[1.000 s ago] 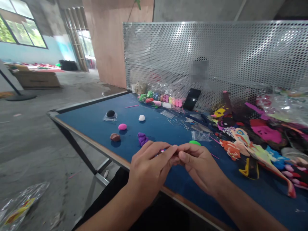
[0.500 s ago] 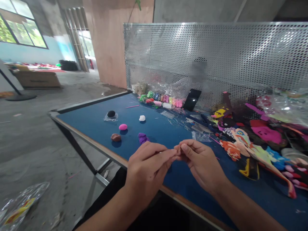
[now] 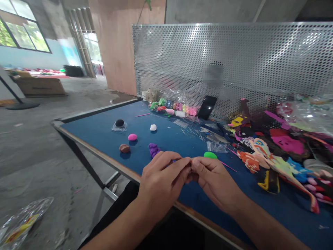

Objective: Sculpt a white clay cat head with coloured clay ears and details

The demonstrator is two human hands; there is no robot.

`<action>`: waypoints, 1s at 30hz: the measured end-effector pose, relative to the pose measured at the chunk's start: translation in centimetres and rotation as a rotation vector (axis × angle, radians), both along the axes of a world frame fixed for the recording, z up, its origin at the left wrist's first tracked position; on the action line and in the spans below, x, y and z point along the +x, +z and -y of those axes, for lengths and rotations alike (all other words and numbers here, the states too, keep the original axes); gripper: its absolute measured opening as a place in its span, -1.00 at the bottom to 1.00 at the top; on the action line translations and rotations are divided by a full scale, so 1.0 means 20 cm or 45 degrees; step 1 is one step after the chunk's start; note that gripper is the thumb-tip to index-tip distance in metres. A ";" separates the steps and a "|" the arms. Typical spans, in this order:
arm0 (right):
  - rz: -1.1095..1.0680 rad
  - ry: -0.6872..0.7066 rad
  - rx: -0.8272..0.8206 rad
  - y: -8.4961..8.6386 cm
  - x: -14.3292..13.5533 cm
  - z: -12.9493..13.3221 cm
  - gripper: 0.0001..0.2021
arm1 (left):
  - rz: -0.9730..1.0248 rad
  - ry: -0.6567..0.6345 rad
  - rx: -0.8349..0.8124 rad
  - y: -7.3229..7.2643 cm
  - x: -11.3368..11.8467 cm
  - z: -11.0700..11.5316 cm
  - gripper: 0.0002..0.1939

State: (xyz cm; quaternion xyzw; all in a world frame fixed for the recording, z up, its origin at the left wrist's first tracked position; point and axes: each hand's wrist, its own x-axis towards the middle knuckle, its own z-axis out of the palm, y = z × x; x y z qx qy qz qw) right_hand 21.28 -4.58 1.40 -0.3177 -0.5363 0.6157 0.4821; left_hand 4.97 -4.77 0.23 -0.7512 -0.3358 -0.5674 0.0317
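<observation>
My left hand [image 3: 163,180] and my right hand [image 3: 214,182] meet above the near edge of the blue table, fingertips pressed together. Whatever they pinch is hidden by the fingers; I cannot make it out. Just beyond the left hand lies a lump of purple clay [image 3: 154,150]. A green clay ball [image 3: 210,155] shows behind the right hand, beside a thin pink stick [image 3: 229,166]. Farther left are a brown clay lump [image 3: 124,148], a pink clay ball [image 3: 132,137], a white clay lump [image 3: 153,127] and a black clay ball [image 3: 119,123] on clear wrap.
A phone [image 3: 207,107] leans against the perforated metal panel [image 3: 171,52]. Packs of coloured clay [image 3: 179,113] line the table's back. Finished clay figures [image 3: 270,156] and plastic bags [image 3: 309,113] crowd the right side. The table [image 3: 88,121] has a metal-framed edge at left.
My right hand has shifted slightly down and left, uncovering the green clay ball and more of the pink stick. The fingertips of both hands have drawn closer together.
</observation>
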 end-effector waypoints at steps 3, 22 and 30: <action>0.037 -0.017 0.020 -0.01 0.00 0.00 -0.73 | -0.002 -0.034 -0.016 0.00 -0.01 0.00 -0.83; -0.071 0.079 -0.052 -0.02 0.01 0.01 -0.74 | 0.070 -0.215 -0.064 0.04 -0.07 0.06 -0.83; 0.378 -0.148 0.062 0.05 -0.04 0.11 -0.84 | 0.063 -0.305 0.058 -0.13 -0.12 0.10 -0.52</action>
